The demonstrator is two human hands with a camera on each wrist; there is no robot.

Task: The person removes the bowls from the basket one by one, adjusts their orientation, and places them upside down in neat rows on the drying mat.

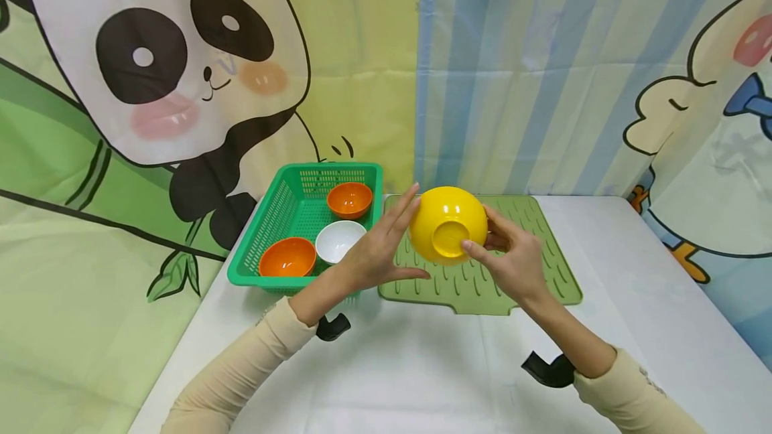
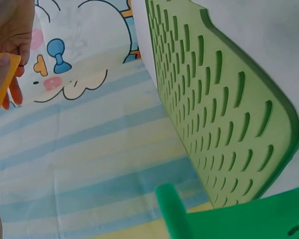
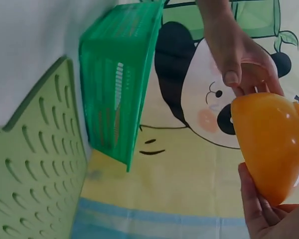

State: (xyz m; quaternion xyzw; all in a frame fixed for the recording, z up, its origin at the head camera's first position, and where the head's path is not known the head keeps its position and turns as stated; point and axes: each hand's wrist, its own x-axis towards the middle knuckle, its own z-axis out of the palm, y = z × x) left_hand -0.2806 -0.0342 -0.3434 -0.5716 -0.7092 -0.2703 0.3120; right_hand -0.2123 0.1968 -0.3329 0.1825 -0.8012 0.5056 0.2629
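R hand [image 1: 515, 256] grips 1 yellow bowl [image 1: 449, 213], ctr frame; L hand [image 1: 380, 246] by it, fingers straight, thumb spread; bowl part-blocks 1 green mat [image 1: 464, 284]; ctr-L, 1 green basket [image 1: 298, 216] w/ 2 orange bowls [image 1: 350, 202], 1 white bowl [image 1: 338, 240]; curtain [image 1: 362, 72] behind

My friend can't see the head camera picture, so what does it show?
A person's right hand grips a yellow bowl, base toward the camera, above a green draining mat; the left hand is open beside it. To the left, a green basket holds two orange bowls and a white bowl. Behind hangs a panda-printed backdrop.
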